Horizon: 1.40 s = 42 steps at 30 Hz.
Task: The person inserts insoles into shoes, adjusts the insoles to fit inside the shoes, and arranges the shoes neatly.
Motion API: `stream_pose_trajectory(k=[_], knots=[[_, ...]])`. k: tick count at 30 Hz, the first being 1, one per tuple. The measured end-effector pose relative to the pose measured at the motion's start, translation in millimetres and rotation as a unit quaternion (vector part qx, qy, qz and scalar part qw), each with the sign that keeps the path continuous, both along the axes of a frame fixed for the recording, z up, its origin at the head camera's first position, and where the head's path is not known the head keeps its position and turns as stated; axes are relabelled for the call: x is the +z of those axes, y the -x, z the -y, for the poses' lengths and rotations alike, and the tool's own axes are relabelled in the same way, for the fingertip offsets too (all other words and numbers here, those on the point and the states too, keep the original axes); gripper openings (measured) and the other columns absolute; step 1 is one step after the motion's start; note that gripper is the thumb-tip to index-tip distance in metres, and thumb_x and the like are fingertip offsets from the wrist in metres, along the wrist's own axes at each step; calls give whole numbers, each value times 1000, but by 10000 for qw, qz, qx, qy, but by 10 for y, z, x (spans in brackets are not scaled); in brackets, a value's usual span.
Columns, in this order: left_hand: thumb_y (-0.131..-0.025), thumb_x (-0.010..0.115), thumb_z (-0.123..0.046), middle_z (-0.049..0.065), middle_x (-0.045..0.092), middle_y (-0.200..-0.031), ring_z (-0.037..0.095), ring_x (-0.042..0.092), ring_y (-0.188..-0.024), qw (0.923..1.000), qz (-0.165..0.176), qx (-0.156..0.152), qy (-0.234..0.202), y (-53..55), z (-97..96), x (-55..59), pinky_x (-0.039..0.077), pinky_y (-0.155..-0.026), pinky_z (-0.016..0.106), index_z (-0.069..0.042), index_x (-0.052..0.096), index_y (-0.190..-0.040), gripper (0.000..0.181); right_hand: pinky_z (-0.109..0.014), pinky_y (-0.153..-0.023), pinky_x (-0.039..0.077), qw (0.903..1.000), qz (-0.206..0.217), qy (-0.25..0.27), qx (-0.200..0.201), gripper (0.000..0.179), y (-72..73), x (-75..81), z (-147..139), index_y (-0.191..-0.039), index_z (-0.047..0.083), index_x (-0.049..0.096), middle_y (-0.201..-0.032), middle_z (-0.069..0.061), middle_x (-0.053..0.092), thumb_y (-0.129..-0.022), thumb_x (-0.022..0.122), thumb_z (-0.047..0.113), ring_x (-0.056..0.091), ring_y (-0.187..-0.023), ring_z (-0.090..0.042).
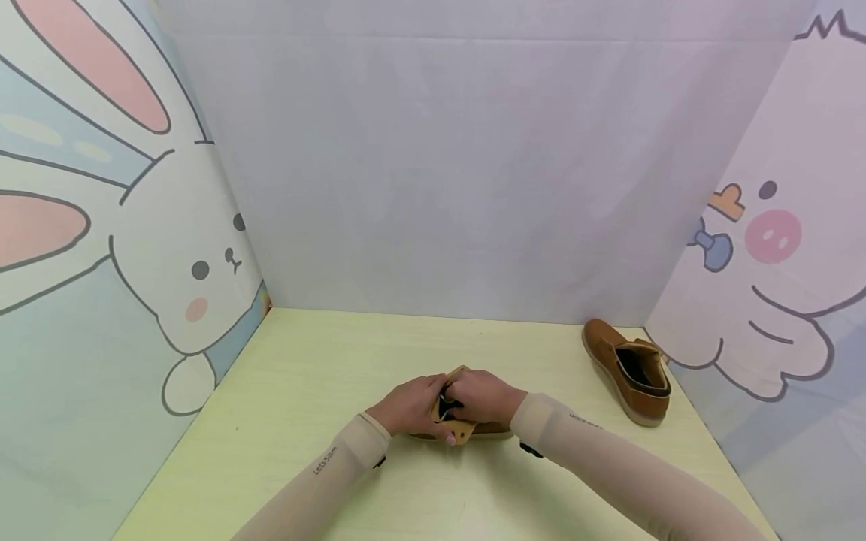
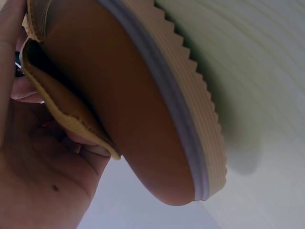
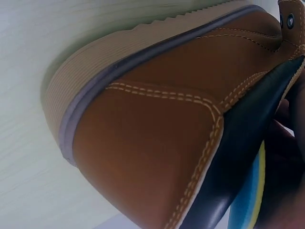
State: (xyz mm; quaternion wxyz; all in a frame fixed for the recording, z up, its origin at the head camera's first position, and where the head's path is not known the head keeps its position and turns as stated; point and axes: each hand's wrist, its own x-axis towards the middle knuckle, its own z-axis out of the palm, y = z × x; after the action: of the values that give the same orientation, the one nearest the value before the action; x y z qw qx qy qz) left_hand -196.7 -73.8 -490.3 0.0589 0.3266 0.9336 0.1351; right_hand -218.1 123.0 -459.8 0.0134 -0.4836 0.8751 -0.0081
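Note:
A brown leather shoe (image 1: 492, 430) with a pale, ridged sole stands on the table in front of me, its toe to the left. My left hand (image 1: 411, 406) holds it at the opening, fingers and thumb spread over the tan-edged flaps. In the left wrist view the fingers curl behind the raised flap (image 2: 71, 112). My right hand (image 1: 483, 397) comes from the heel side, with bent fingers reaching into the dark opening. Whether those fingertips pinch anything is hidden. Eyelets show on a flap (image 3: 290, 21), and a blue and yellow layer (image 3: 252, 191) shows inside the collar.
A second brown shoe (image 1: 625, 372) stands at the back right, close to the right wall, its opening facing up. The pale yellow table (image 1: 304, 361) is bounded by a grey back cloth (image 1: 440, 173) and side panels with cartoon animals.

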Motion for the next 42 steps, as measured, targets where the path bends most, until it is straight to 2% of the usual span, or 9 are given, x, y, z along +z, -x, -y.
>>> stream_pose_trajectory(k=[11,22,27,32,36,42], knots=[[-72,69,-80,9,48,-152,24,52,-133,10000,-71,-31,45,-9,-3,3,48,-105,39,-7,34,-157,118,-25,-73,55,9997,20,-236,-95,8,-5,-21,38,-89,19,74,-90,8,69,-93,77,25,63,-83,-6],[-71,71,-79,8,49,-151,23,52,-133,10000,-86,2,34,-8,0,18,47,-106,38,-7,38,-155,116,-22,-69,55,9992,-98,-375,-37,12,-23,-21,67,-83,19,73,-84,9,68,-93,77,24,62,-77,-4],[-72,73,-78,7,51,-148,22,54,-130,9999,-95,-31,35,-7,0,6,47,-105,36,-7,38,-155,114,-23,-65,54,9981,-435,-431,-52,18,-54,-31,78,-78,19,72,-78,8,65,-93,77,27,60,-71,-5],[-72,74,-77,6,53,-145,21,55,-128,10000,-67,-20,36,-5,-2,5,48,-104,35,-7,39,-154,114,-24,-66,56,9940,-810,-738,-66,16,-81,-38,79,-85,16,73,-83,5,67,-95,75,29,64,-75,-8],[-72,75,-77,6,53,-146,21,54,-129,10000,-1,54,51,2,-10,10,47,-104,35,-7,38,-155,115,-22,-72,56,9918,-743,-1041,-53,11,-94,-10,52,-90,16,74,-91,5,68,-95,74,25,64,-83,-6],[-71,74,-78,8,49,-150,23,52,-132,9999,16,127,107,11,-21,5,46,-106,37,-7,37,-156,117,-20,-72,54,9928,-446,-1108,89,4,-79,33,-3,-91,14,75,-85,4,69,-91,78,15,63,-77,-6]])
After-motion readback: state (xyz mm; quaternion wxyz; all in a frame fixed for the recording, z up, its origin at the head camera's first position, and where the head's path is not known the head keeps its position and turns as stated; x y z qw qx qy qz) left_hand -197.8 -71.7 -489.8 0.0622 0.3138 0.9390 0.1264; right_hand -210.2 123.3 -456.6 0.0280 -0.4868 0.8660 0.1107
